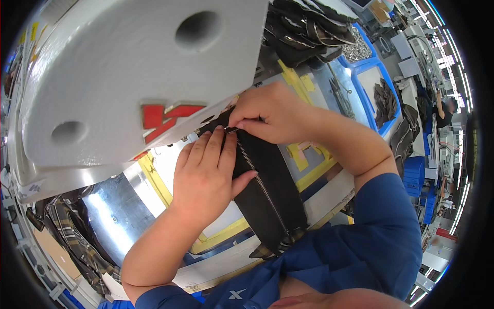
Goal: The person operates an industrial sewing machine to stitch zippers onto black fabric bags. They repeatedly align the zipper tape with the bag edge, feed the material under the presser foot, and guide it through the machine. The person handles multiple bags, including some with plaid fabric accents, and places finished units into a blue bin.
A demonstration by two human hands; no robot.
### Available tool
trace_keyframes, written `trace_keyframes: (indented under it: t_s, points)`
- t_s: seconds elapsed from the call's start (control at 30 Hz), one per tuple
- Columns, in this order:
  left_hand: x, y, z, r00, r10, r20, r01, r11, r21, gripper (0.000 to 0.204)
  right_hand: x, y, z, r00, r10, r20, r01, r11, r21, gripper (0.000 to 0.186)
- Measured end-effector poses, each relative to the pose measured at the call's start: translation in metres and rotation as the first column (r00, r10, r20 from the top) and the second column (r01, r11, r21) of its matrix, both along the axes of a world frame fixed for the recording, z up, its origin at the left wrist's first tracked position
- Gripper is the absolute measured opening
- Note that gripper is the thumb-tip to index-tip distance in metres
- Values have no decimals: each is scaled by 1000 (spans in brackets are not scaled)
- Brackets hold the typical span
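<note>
A black fabric piece (272, 180) with a long metal zipper (260, 184) down its middle lies on the work surface, running from under the machine toward my body. Checked lining shows at its near end. My left hand (203, 175) lies flat on its left side, fingers stretched toward the machine and thumb beside the zipper teeth. At the far end of the zipper, my right hand (272, 114) pinches it between thumb and bent fingers, close to the left fingertips. The white sewing machine head (118, 77) hides the spot just beyond my fingers.
Dark zippered pieces (309, 31) are heaped at the far right. Blue trays (375, 95) beside them hold metal parts and dark scraps. Checked fabric (67, 226) hangs at the left. Yellow tape strips (314, 172) edge the work surface. Another person (443, 110) stands far right.
</note>
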State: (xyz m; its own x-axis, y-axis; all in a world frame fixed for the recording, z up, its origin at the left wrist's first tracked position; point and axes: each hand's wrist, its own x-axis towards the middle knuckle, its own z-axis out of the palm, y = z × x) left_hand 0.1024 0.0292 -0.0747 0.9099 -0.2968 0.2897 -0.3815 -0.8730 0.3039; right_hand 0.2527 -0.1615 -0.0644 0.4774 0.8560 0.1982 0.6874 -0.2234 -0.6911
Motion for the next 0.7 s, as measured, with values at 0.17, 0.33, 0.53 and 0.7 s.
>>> trace_keyframes:
  t_s: [0.17,0.33,0.53,0.7]
  points:
    - [-4,-1,2,999,21,-46,-20,999,32,75,-2,-2,-5,980,75,185,-79,997,13,16]
    - [-6,-6,3,996,13,-89,-11,1000,19,81,-5,-2,-8,926,121,357,-93,991,-95,17]
    - [-3,-6,4,996,22,-87,-15,997,79,87,5,16,-15,864,69,499,-4,991,-130,13]
    - [2,-2,6,991,23,-131,-20,1000,19,89,10,20,-21,860,82,504,-25,992,-120,13]
